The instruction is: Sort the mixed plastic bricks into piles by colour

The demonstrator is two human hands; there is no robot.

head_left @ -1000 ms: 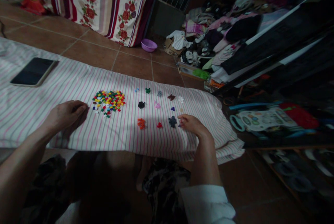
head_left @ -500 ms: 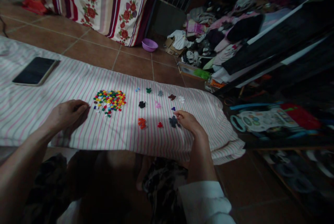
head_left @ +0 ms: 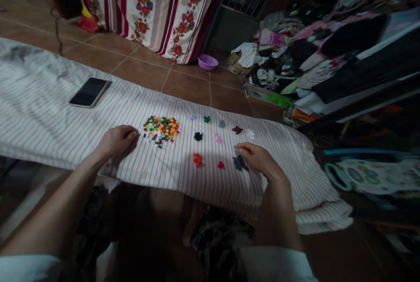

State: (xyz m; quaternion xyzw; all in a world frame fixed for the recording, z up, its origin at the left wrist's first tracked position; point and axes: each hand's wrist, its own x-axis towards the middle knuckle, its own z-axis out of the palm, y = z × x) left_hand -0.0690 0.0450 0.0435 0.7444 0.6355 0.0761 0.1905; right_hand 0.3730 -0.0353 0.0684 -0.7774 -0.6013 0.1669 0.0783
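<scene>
My left hand (head_left: 116,142) rests on the striped cloth with curled fingers, left of a mixed pile of small colourful toy bricks (head_left: 161,129); whatever it might hold is hidden. Thumb and finger of my right hand (head_left: 260,159) are pinched together just above a dark grey heap (head_left: 238,162). I cannot make out what is in that pinch. Sorted by colour, other small heaps lie between the hands: black (head_left: 198,136), pink (head_left: 218,138), orange (head_left: 197,160), red (head_left: 220,164). Behind them are light blue (head_left: 193,117), green (head_left: 206,119), grey (head_left: 222,123), brown (head_left: 237,130) and white (head_left: 250,133).
A phone (head_left: 90,92) lies on the striped cloth (head_left: 138,98) at the left. Beyond the cloth's far edge, a purple basin (head_left: 208,62) stands on the tiled floor near a floral curtain (head_left: 141,6). Clothes (head_left: 278,32) are piled at the back right.
The camera has turned left, so everything sits further right in view. My right hand stays by the dark grey heap; the small dark blue heap near its fingertips no longer shows. My left hand keeps its place.
</scene>
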